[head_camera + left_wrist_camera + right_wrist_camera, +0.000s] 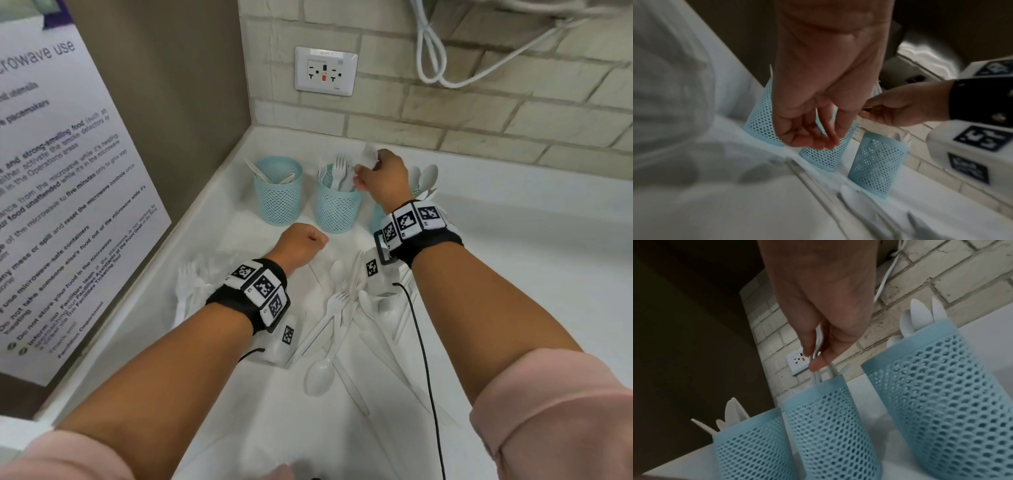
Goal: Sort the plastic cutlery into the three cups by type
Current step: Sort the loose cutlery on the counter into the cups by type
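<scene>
Right now my right hand (383, 178) pinches white forks (819, 344) over the middle cup (337, 207), where other forks stand. My left hand (299, 245) is loosely curled and holds nothing. More cutlery (342, 318) lies on the counter (513, 257) near my wrists.

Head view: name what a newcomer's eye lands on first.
Three blue mesh cups stand in a row in the counter's back corner, with the right hand pinching white cutlery over the middle cup, which holds forks. Nearer the person, a loose heap of white plastic cutlery lies on the white counter. The left hand hangs empty in front of the cups.
</scene>
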Demonstrator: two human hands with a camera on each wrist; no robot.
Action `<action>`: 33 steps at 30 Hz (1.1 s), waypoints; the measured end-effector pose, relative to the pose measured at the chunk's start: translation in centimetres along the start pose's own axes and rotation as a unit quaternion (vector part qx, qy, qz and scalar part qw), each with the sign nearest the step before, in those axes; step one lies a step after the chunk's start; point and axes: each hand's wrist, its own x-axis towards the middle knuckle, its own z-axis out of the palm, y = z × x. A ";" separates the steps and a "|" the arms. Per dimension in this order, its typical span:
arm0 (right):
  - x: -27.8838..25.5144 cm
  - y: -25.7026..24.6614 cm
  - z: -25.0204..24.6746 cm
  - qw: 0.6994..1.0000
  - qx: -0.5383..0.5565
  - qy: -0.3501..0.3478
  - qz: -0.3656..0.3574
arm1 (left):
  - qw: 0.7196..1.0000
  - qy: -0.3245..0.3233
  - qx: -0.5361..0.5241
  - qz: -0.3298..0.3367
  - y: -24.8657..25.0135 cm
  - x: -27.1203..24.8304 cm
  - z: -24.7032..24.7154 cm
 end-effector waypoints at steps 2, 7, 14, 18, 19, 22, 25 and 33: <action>0.0 0.0 -0.7 0.999 -0.004 -0.037 0.012 | 0.995 -0.046 0.092 0.008 -0.1 -0.2 0.1; -0.4 -0.6 -3.7 0.998 -0.034 -0.055 -0.020 | 0.933 -0.133 0.333 0.024 0.1 -0.6 0.6; -5.0 -0.7 -7.5 0.876 -0.376 -0.296 0.057 | 0.853 -0.153 0.494 0.073 -0.7 -1.1 1.4; -7.4 2.6 -6.7 0.827 -0.429 -0.363 0.016 | 0.836 -0.147 0.518 0.109 -1.0 -1.2 1.2; -8.0 3.8 -6.1 0.852 -0.401 -0.336 -0.026 | 0.833 -0.149 0.519 0.119 -1.0 -1.2 1.1; -9.0 6.6 -3.8 0.864 -0.384 -0.315 -0.081 | 0.832 -0.154 0.514 0.143 -1.1 -1.1 0.6; -9.5 8.2 -2.2 0.835 -0.453 -0.299 -0.092 | 0.825 -0.160 0.516 0.166 -1.3 -1.1 0.3; -9.3 8.2 -1.8 0.822 -0.482 -0.253 -0.167 | 0.833 -0.195 0.493 0.158 -1.4 -1.3 -0.4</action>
